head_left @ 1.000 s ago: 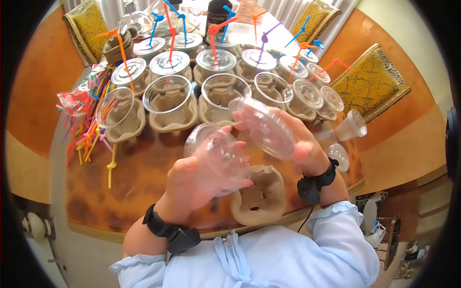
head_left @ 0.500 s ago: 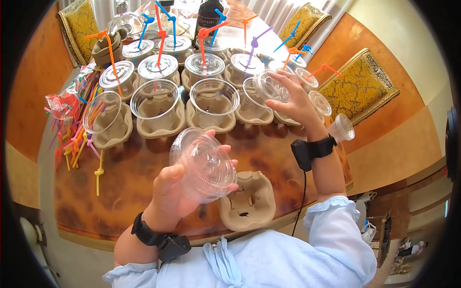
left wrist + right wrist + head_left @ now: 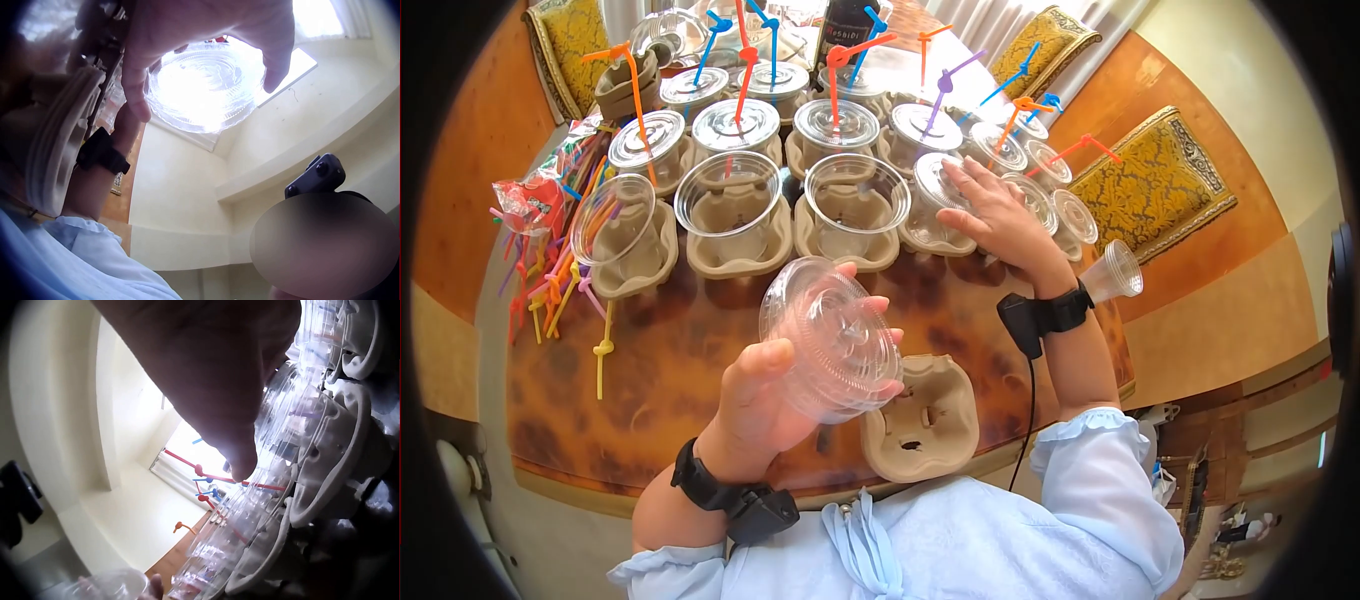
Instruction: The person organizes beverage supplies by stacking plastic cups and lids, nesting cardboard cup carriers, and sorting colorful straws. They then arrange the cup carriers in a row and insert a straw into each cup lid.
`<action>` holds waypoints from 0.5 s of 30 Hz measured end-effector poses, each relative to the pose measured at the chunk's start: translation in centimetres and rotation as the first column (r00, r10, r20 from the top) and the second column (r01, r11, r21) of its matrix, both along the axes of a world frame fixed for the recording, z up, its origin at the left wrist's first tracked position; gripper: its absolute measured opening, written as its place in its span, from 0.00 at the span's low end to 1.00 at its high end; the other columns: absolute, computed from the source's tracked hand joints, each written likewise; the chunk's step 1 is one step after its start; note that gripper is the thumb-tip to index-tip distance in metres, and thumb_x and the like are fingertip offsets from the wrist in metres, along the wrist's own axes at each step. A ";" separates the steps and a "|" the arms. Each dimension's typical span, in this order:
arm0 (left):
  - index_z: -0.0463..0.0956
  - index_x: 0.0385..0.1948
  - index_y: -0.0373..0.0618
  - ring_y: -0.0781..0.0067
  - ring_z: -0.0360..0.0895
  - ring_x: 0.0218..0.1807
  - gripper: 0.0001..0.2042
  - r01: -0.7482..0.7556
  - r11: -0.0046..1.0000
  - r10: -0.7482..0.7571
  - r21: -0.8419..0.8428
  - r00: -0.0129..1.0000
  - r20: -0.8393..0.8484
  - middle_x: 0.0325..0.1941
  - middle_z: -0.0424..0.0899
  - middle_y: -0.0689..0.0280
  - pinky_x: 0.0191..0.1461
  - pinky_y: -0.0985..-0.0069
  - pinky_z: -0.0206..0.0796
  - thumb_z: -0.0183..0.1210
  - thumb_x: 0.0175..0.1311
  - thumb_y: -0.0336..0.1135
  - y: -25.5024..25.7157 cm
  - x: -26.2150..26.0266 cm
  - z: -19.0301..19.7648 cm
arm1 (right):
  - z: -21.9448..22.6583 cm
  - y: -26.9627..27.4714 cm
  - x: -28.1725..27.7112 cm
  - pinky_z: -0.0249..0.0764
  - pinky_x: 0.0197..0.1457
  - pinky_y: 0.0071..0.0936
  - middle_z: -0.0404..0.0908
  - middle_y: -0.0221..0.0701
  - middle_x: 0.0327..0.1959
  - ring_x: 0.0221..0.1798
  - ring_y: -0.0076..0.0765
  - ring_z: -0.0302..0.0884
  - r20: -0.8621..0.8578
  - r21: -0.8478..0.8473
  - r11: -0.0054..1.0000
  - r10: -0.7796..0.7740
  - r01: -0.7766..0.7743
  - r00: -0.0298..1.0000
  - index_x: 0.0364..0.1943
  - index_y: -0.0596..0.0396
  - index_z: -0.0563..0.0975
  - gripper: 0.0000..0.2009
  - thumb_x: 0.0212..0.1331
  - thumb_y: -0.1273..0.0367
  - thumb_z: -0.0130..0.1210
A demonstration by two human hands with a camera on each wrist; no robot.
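Observation:
My left hand [image 3: 762, 395] holds a stack of clear plastic lids [image 3: 828, 335] tilted over the near side of the table, fingers and thumb around its edge. In the left wrist view the lids [image 3: 206, 87] show bright against the light. Farther off, my right hand [image 3: 1010, 225] lies with extended fingers on a clear lid [image 3: 937, 180] at the top of a plastic cup [image 3: 925, 218]. This cup sits in a pulp cup holder [image 3: 935, 245]. The right wrist view shows the right thumb [image 3: 244, 465] low beside the cup tops.
Left of that cup, several open cups stand in holders [image 3: 740, 262]. Behind them are lidded cups [image 3: 736, 122] with knotted straws [image 3: 746, 60]. Loose straws [image 3: 555, 275] hang at the left edge. A spare holder [image 3: 925, 435] lies near me, and a stack of cups [image 3: 1118, 270] lies at right.
My right hand has moved away from the lid stack with one lid, out to the front-row cup, and now rests on that lid. The left hand keeps its stack nearly in place.

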State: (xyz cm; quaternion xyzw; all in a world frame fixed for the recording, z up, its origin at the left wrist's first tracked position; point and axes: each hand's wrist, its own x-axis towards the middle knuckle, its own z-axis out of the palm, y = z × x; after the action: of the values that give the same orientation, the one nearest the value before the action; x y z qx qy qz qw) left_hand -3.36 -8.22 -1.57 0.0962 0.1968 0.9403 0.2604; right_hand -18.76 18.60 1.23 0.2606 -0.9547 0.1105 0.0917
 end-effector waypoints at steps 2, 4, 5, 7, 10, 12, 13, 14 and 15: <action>0.45 0.68 0.48 0.45 0.60 0.65 0.51 0.001 1.000 -0.001 0.002 1.000 -0.007 0.65 0.61 0.52 0.59 0.41 0.62 0.67 0.41 0.50 0.0 0.0 -0.1 | -0.7 -0.4 0.8 0.38 0.70 0.55 0.57 0.55 0.65 0.69 0.59 0.51 -0.029 0.091 0.995 -0.027 0.030 0.999 0.68 0.40 0.57 0.32 0.61 0.47 0.46; 0.45 0.68 0.48 0.45 0.60 0.65 0.50 0.003 1.000 -0.003 0.004 1.000 -0.010 0.64 0.61 0.52 0.59 0.41 0.62 0.67 0.42 0.50 0.0 -0.1 -0.3 | -0.9 -1.0 1.5 0.38 0.70 0.56 0.54 0.57 0.66 0.69 0.61 0.50 -0.107 0.169 0.985 -0.005 0.023 0.994 0.68 0.35 0.54 0.30 0.63 0.48 0.43; 0.45 0.68 0.48 0.45 0.60 0.65 0.50 0.005 1.000 -0.005 0.004 1.000 -0.009 0.64 0.61 0.52 0.59 0.41 0.62 0.67 0.42 0.51 0.1 -0.1 -0.4 | -0.9 -1.3 1.8 0.38 0.70 0.56 0.53 0.57 0.66 0.69 0.62 0.50 -0.143 0.207 0.978 0.007 0.023 0.990 0.69 0.32 0.52 0.29 0.65 0.49 0.41; 0.46 0.67 0.48 0.45 0.59 0.65 0.49 0.008 1.000 -0.008 0.001 1.000 -0.008 0.64 0.61 0.52 0.59 0.41 0.61 0.67 0.43 0.51 0.1 -0.1 -0.5 | -1.0 -1.4 1.9 0.40 0.69 0.56 0.53 0.58 0.66 0.69 0.63 0.50 -0.164 0.235 0.972 0.029 0.010 0.986 0.68 0.28 0.52 0.27 0.65 0.51 0.41; 0.47 0.67 0.48 0.46 0.60 0.65 0.48 0.012 1.000 -0.012 -0.005 1.000 -0.017 0.64 0.61 0.53 0.59 0.41 0.62 0.66 0.44 0.52 0.3 -0.2 -0.7 | -1.2 -1.3 2.0 0.45 0.68 0.56 0.55 0.58 0.65 0.69 0.64 0.51 -0.192 0.226 0.974 0.061 -0.016 0.980 0.68 0.25 0.53 0.26 0.65 0.51 0.41; 0.47 0.67 0.48 0.46 0.60 0.65 0.47 0.006 1.000 -0.006 -0.007 1.000 -0.025 0.64 0.62 0.53 0.59 0.42 0.62 0.66 0.45 0.52 0.4 -0.1 -0.8 | -1.3 -1.2 2.0 0.48 0.67 0.56 0.56 0.57 0.65 0.68 0.64 0.52 -0.222 0.222 0.975 0.075 -0.024 0.972 0.68 0.25 0.53 0.26 0.65 0.51 0.41; 0.48 0.67 0.48 0.46 0.60 0.65 0.47 0.004 1.000 -0.004 -0.009 1.000 -0.031 0.64 0.62 0.53 0.58 0.42 0.62 0.65 0.46 0.53 0.4 -0.1 -0.8 | -1.3 -1.2 2.1 0.50 0.66 0.57 0.57 0.57 0.64 0.68 0.64 0.53 -0.243 0.227 0.974 0.078 -0.021 0.967 0.68 0.25 0.54 0.26 0.65 0.51 0.41; 0.48 0.67 0.48 0.46 0.60 0.65 0.46 0.001 1.000 -0.001 -0.011 0.999 -0.037 0.64 0.62 0.53 0.58 0.42 0.62 0.65 0.46 0.53 0.4 -0.1 -0.9 | -1.4 -1.3 2.1 0.52 0.65 0.57 0.57 0.57 0.64 0.67 0.64 0.53 -0.264 0.232 0.973 0.081 -0.019 0.961 0.68 0.25 0.54 0.26 0.65 0.51 0.42; 0.48 0.67 0.49 0.47 0.61 0.64 0.46 -0.002 1.000 0.001 -0.015 0.999 -0.043 0.64 0.62 0.53 0.58 0.43 0.63 0.64 0.47 0.53 0.4 -0.1 -1.0 | -1.4 -1.3 2.1 0.52 0.65 0.56 0.58 0.57 0.64 0.67 0.64 0.54 -0.272 0.239 0.971 0.085 -0.018 0.959 0.68 0.26 0.54 0.26 0.65 0.52 0.42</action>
State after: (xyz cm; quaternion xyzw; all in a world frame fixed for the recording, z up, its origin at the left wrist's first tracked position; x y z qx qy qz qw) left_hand -3.44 -7.85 -2.52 0.1144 0.2094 0.9368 0.2559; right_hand -16.69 17.31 -0.20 0.3077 -0.9312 -0.0384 0.1916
